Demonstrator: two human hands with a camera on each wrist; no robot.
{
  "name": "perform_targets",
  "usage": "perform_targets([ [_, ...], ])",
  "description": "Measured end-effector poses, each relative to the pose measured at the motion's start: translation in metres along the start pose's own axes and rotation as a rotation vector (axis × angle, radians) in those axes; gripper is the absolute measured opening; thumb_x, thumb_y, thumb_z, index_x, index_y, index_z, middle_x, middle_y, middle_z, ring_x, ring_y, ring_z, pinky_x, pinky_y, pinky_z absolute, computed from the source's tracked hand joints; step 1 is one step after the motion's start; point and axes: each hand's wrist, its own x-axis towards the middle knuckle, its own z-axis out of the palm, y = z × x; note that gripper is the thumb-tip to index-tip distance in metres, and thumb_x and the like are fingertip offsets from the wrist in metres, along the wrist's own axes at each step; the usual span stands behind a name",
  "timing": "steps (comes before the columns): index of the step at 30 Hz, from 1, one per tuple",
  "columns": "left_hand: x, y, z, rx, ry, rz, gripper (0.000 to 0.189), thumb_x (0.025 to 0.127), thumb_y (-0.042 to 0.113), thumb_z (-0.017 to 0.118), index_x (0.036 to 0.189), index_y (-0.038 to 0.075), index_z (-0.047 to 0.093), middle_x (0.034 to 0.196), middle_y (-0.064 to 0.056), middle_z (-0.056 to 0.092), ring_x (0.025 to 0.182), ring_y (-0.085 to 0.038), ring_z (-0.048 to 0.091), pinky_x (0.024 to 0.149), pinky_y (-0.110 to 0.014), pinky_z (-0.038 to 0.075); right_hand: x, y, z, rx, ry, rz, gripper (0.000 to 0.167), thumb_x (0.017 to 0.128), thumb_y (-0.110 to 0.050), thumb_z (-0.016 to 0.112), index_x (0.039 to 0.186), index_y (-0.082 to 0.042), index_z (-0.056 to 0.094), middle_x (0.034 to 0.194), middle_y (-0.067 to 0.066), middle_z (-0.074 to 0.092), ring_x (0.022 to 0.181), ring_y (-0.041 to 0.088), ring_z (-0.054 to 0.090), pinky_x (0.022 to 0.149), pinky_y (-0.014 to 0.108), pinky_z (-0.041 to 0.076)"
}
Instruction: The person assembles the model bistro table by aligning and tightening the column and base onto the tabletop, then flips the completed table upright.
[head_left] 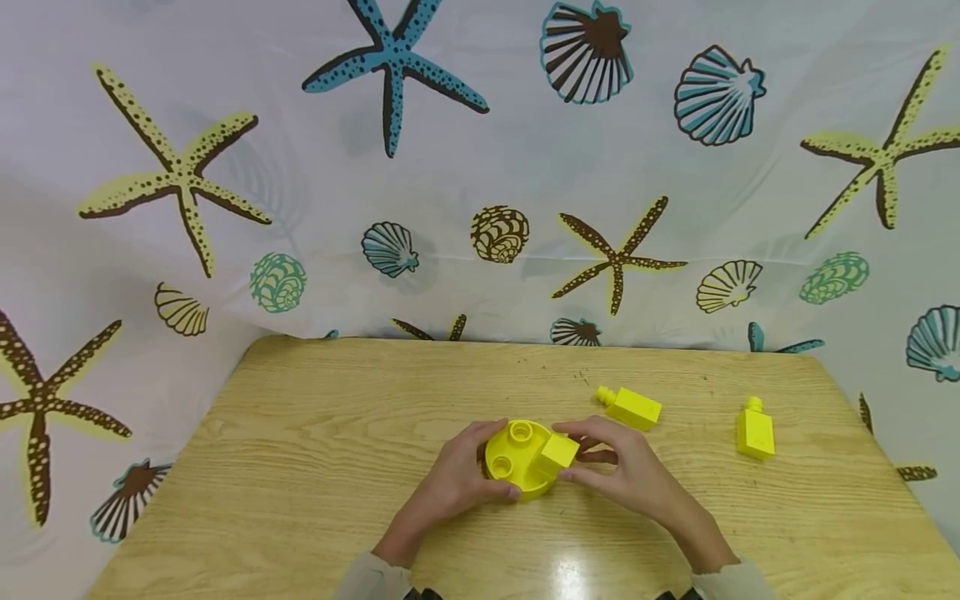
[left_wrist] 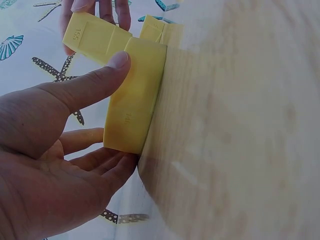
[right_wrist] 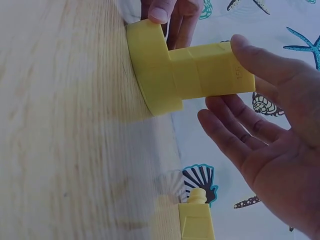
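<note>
A round yellow base (head_left: 517, 457) with raised ring sockets lies on the wooden table. My left hand (head_left: 461, 473) grips its left side, thumb at the near rim and fingers round the far side. On the base's right part stands a square yellow block (head_left: 559, 455), upright but slightly tilted in the head view. My right hand (head_left: 621, 463) pinches the top of this block between thumb and fingers, as the right wrist view shows with the block (right_wrist: 212, 70) meeting the base (right_wrist: 152, 67). The joint under the block is hidden.
Behind the right hand a yellow block with a ridged peg (head_left: 633, 408) lies on its side. A similar pegged block (head_left: 755, 431) lies farther right. The wooden table (head_left: 337, 417) ends at a patterned cloth (head_left: 450, 192) behind and at the sides.
</note>
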Motion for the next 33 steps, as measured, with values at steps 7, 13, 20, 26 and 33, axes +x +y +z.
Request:
perform_targets([
  [7, 0.000, -0.001, 0.000, 0.007, -0.005, 0.016, 0.089, 0.078, 0.023, 0.092, 0.150, -0.002, 0.047, 0.144, -0.019, 0.053, 0.132, -0.036, 0.053, 0.111, -0.051, 0.045, 0.002, 0.005, 0.002, 0.022, -0.048, -0.035, 0.052, 0.090, -0.012, 0.080, 0.138, -0.005, 0.063, 0.127, 0.003, 0.064, 0.114, 0.023, 0.064, 0.092, 0.034, 0.059],
  [13, 0.000, 0.002, 0.000, 0.025, 0.003, 0.025, 0.088, 0.078, 0.020, 0.092, 0.150, -0.003, 0.046, 0.145, -0.020, 0.052, 0.133, -0.038, 0.051, 0.113, -0.053, 0.043, 0.005, 0.008, 0.008, 0.080, -0.030, -0.036, 0.051, 0.088, -0.007, 0.080, 0.135, 0.001, 0.062, 0.130, 0.016, 0.064, 0.119, 0.029, 0.063, 0.094, 0.035, 0.058],
  [20, -0.001, 0.006, 0.002, 0.045, 0.018, 0.004, 0.087, 0.078, 0.019, 0.092, 0.149, -0.004, 0.047, 0.145, -0.021, 0.053, 0.133, -0.039, 0.052, 0.112, -0.054, 0.043, 0.004, 0.006, 0.010, 0.025, -0.017, -0.019, 0.051, 0.088, -0.009, 0.081, 0.135, -0.003, 0.062, 0.135, 0.013, 0.064, 0.121, 0.029, 0.063, 0.093, 0.034, 0.059],
  [26, -0.002, 0.009, 0.003, 0.035, 0.036, 0.007, 0.087, 0.076, 0.019, 0.093, 0.147, -0.005, 0.048, 0.144, -0.022, 0.053, 0.132, -0.040, 0.052, 0.112, -0.055, 0.043, 0.003, 0.005, 0.011, -0.023, -0.003, -0.040, 0.051, 0.088, -0.011, 0.081, 0.134, -0.004, 0.062, 0.135, 0.010, 0.065, 0.121, 0.029, 0.064, 0.091, 0.031, 0.059],
  [33, -0.003, 0.006, 0.002, 0.012, 0.033, 0.012, 0.089, 0.076, 0.020, 0.094, 0.148, -0.004, 0.048, 0.145, -0.022, 0.053, 0.133, -0.040, 0.051, 0.113, -0.056, 0.042, 0.004, 0.003, 0.012, -0.004, -0.016, -0.025, 0.051, 0.087, -0.011, 0.082, 0.134, -0.004, 0.062, 0.135, 0.012, 0.064, 0.121, 0.029, 0.064, 0.091, 0.031, 0.059],
])
